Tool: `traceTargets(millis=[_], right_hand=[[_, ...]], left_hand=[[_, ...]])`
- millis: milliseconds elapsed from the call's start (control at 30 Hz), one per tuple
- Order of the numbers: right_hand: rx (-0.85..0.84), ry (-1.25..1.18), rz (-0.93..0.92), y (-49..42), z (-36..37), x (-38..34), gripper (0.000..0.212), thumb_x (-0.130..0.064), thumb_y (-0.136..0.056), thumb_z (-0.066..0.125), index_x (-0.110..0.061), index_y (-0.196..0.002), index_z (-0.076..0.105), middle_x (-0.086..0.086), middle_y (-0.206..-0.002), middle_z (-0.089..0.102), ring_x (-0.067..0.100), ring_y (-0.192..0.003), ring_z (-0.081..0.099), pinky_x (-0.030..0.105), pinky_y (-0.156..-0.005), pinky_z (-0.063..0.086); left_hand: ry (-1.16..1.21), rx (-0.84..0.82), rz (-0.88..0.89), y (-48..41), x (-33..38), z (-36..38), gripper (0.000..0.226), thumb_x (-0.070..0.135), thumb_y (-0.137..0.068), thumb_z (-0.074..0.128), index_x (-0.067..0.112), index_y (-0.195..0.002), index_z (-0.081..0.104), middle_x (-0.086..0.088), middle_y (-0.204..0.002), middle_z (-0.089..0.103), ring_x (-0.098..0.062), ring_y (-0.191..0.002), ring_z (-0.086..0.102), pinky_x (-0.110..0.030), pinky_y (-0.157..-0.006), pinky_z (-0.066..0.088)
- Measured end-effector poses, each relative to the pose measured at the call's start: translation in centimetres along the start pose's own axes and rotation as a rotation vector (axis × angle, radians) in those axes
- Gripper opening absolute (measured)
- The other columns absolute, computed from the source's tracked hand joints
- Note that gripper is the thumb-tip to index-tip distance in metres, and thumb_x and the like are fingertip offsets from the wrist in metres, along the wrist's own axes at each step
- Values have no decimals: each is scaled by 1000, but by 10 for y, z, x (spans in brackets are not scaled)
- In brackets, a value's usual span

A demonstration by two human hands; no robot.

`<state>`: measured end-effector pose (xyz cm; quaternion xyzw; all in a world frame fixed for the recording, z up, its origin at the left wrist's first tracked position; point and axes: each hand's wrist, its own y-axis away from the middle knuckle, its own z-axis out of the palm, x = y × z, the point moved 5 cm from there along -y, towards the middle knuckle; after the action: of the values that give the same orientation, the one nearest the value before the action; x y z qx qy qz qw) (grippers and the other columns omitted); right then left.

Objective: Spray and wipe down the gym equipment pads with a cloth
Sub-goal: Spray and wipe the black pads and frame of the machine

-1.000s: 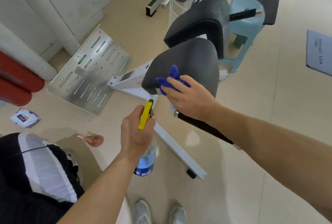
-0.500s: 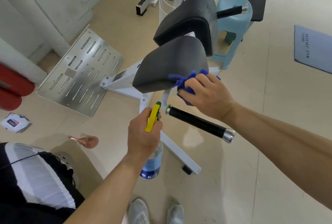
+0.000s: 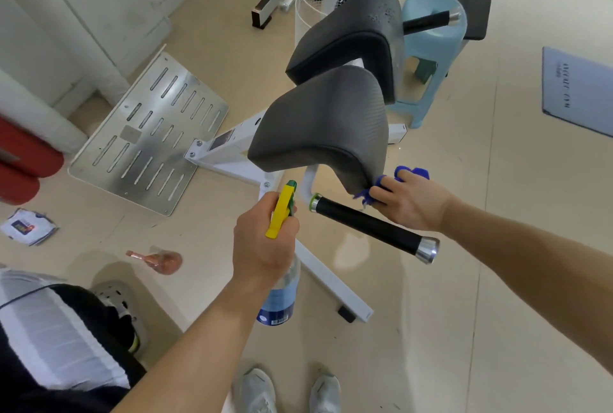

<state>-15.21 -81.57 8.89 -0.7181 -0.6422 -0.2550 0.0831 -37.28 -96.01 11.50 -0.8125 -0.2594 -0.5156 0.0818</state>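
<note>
I am holding the blue cloth (image 3: pixel 413 172) bunched in my right hand (image 3: pixel 408 203), fingers curled round it, and pressing it against the lower right corner of the near pad (image 3: pixel 321 124). The cloth is looking soft, light and limp, so I am judging a full-fist bunch the safest hold. The pad is showing a ribbed, matte grey skin, rounded like a saddle. I am expecting it to give a little under pressure and not to slip.

My left hand (image 3: pixel 262 246) is wrapping the neck of the spray bottle (image 3: pixel 278 300), clear plastic and likely light, just below the pad. I cannot quite tell whether a finger is resting on the yellow trigger (image 3: pixel 278 217). The far pad (image 3: pixel 348 31) is carrying droplets on its top.
</note>
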Motion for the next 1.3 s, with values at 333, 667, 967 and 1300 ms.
traceTargets(millis=[333, 667, 967, 1300], right_hand=[[299, 49, 152, -51, -62, 4, 31, -6, -93, 42, -15, -98, 71, 1, -88, 57, 25, -76, 49, 36, -63, 39], [278, -54, 316, -70, -102, 22, 35, -4, -98, 31, -13, -112, 62, 7, -104, 59, 29, -84, 54, 40, -70, 46], [-107, 24, 121, -125, -87, -12, 25, -20, -75, 80, -15, -98, 72, 6, -108, 60, 28, -99, 50, 41, -78, 41], [-224, -153, -46, -259, -72, -26, 26, -15, -93, 59, -18, -119, 62, 7, -124, 55, 30, -108, 52, 40, -85, 45]], left_hand=[[0, 10, 3, -8, -1, -8, 24, 29, -83, 48, 15, -87, 67, -6, -71, 64, -32, -67, 63, -58, -65, 61], [-12, 6, -21, -26, 0, -19, 22, 27, -78, 49, 14, -86, 66, -10, -71, 64, -36, -68, 61, -59, -65, 59], [-58, 82, -85, -48, -11, -52, 19, 29, -76, 50, 20, -84, 64, -5, -72, 66, -37, -70, 62, -59, -64, 59], [44, 170, -121, -89, -55, -111, 32, 47, -72, 46, 21, -80, 64, -5, -67, 64, -39, -69, 60, -61, -62, 58]])
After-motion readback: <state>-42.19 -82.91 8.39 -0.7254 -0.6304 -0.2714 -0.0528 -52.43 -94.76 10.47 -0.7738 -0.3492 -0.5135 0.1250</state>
